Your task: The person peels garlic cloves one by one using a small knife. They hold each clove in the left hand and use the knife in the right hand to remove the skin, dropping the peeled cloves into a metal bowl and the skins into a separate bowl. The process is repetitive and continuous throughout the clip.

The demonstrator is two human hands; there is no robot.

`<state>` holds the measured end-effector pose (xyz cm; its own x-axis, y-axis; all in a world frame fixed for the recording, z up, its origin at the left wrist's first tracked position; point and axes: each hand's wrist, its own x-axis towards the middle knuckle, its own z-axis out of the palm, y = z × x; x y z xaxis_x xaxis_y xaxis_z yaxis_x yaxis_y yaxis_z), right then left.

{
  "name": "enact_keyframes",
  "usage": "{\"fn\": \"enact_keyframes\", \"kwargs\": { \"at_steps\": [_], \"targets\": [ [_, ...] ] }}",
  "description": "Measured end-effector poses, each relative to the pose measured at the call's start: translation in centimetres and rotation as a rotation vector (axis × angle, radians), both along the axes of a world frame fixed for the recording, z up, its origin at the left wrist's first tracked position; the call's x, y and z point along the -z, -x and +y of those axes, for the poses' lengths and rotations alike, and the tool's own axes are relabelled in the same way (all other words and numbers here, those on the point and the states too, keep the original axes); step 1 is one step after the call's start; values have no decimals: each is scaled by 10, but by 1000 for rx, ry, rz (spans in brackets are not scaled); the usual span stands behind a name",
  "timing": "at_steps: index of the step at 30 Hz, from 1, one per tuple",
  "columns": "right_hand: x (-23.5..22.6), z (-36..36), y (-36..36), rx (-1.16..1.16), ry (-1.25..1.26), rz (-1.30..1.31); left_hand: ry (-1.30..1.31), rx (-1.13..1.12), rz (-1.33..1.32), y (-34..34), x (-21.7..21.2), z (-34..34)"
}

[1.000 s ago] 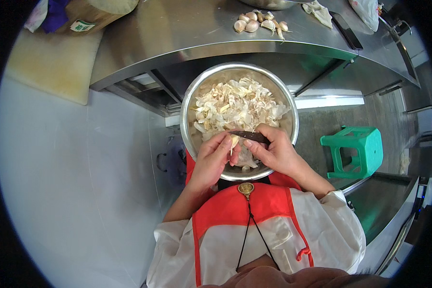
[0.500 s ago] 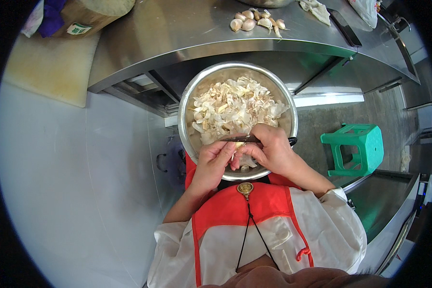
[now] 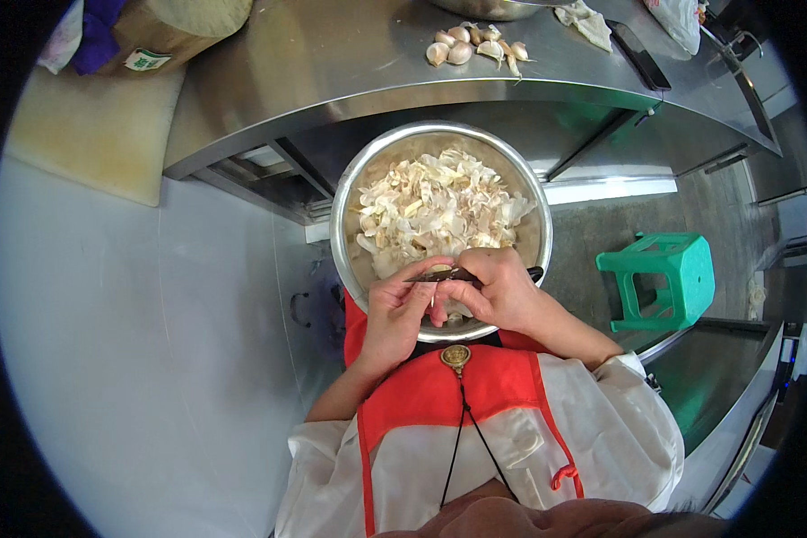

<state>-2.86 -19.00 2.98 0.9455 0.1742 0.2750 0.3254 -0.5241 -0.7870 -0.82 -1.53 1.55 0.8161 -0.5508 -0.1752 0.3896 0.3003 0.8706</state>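
My right hand (image 3: 504, 291) is closed around a small knife (image 3: 450, 275), its black handle end showing past the palm. The dark blade points left toward my left hand (image 3: 394, 309). That hand's fingers pinch a pale garlic clove (image 3: 440, 268), partly hidden by fingers and blade. The blade lies against or right beside the clove. Both hands are over the near side of a large round steel basin (image 3: 542, 193). A heap of papery garlic skins (image 3: 448, 206) fills much of the basin.
Several unpeeled garlic cloves (image 3: 458, 53) lie on the steel counter (image 3: 332, 54) beyond the basin. A black phone (image 3: 638, 56) and white cloth (image 3: 586, 24) are to their right. A green stool (image 3: 668, 280) stands at right. A cutting board (image 3: 108, 134) lies at far left.
The knife has shifted slightly toward me and its blade now slants. More of the clove shows beyond the blade, where before it showed on my side. Both hands stay over the basin.
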Motion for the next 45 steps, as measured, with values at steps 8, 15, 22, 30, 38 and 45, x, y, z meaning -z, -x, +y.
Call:
{"fn": "enact_keyframes", "kwargs": {
  "at_steps": [8,15,22,30,38,45],
  "targets": [
    [-21,8,15,-170,-23,123,159,-73,189,-7,-9,-6],
    [-24,5,21,-192,-117,235,329,-72,296,-15,-8,-1],
    [-32,-1,14,18,-83,257,307,-29,327,-15,-2,4],
    [-23,-4,11,78,-210,300,260,21,227,-17,2,6],
    [-17,-2,4,88,-187,276,216,14,272,-15,5,7],
    [-11,-1,0,-1,-82,130,7,32,115,-14,5,4]
  ]
}}
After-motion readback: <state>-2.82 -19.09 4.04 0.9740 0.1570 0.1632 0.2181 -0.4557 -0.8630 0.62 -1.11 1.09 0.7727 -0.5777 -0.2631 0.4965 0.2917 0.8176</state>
